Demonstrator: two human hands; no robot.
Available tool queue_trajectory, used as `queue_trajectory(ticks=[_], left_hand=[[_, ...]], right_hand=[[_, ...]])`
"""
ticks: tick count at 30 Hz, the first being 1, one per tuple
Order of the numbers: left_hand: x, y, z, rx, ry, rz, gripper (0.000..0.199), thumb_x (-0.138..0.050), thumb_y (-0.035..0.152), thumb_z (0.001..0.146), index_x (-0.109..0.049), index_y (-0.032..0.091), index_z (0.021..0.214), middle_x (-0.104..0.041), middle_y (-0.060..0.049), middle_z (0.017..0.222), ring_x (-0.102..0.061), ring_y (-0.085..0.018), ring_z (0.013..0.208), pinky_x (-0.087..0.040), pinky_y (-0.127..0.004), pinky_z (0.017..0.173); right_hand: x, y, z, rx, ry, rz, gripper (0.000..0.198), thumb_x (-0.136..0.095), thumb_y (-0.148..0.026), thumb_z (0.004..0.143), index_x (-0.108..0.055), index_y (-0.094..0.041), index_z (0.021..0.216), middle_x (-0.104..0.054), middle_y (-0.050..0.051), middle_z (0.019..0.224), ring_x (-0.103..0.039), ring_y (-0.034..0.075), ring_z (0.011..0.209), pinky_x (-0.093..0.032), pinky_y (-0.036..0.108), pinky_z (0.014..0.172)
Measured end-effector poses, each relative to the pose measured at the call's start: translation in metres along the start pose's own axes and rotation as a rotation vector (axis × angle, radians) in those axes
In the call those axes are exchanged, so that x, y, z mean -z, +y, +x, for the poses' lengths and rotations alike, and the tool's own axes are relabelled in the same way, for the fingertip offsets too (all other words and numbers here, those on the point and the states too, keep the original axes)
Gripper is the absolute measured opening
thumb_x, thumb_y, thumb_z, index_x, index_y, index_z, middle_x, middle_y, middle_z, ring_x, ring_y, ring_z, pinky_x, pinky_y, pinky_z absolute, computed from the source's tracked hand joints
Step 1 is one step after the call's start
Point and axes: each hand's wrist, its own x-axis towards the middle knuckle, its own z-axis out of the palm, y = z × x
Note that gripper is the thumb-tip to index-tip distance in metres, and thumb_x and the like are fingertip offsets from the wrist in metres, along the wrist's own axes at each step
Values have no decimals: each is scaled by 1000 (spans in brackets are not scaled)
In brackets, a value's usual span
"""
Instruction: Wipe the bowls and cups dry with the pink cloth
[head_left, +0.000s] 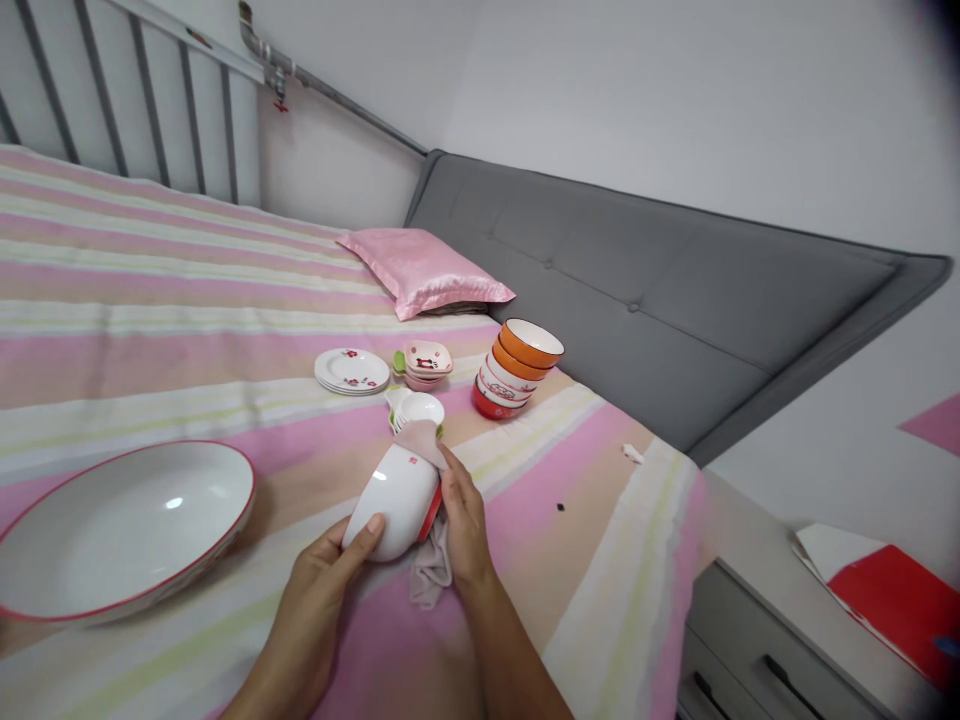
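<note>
A white bowl (394, 500) with red along its right edge is tilted in front of me, above the bed. My left hand (326, 575) grips its lower left side, thumb on the outer wall. My right hand (466, 520) is closed on a pale pinkish-grey cloth (430, 572) and presses it against the bowl's right side. One part of the cloth shows over the bowl's top edge, another hangs below. Most of the right fingers are hidden behind bowl and cloth. Just beyond lie small white spoon-like dishes (420, 408) with green on them.
A large oval bowl (135, 520) stands at left. Farther back are flowered plates (351, 370), small pink dishes (427, 360) and a stack of bowls (517, 370). A pink pillow (427, 268) lies by the grey headboard (600, 290). A drawer cabinet (765, 640) stands at right.
</note>
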Motion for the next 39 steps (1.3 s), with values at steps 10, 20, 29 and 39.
queue_trajectory(ticks=[10, 20, 29, 39], left_hand=[[5, -6, 4, -104, -58, 113, 44, -73, 43, 72, -72, 13, 106, -73, -9, 94, -63, -23, 86, -48, -29, 78], [4, -4, 1, -13, -61, 38, 50, -76, 42, 69, -70, 14, 110, -74, -10, 92, -67, -25, 83, -51, -32, 78], [-2, -1, -2, -5, -13, 21, 52, -78, 43, 64, -72, 11, 104, -74, -11, 83, -68, -27, 74, -53, -34, 69], [-4, 1, -3, 15, 27, 25, 52, -80, 42, 61, -72, 12, 103, -74, -10, 77, -68, -27, 69, -53, -35, 68]], right_hand=[[-4, -28, -16, 418, 109, -348, 31, -43, -23, 92, -61, -20, 117, -61, 9, 120, -52, 21, 116, -42, 41, 99], [2, -20, -9, 257, 203, -342, 30, -50, -26, 88, -62, -20, 115, -63, 9, 106, -56, 21, 101, -47, 35, 85], [14, -16, -1, 196, 289, -361, 17, -54, -32, 87, -64, -19, 83, -58, 3, 77, -53, 17, 77, -44, 30, 72], [25, -3, 8, -118, 262, 6, 32, -56, -47, 83, -61, -17, 92, -63, 3, 85, -59, 15, 80, -47, 26, 72]])
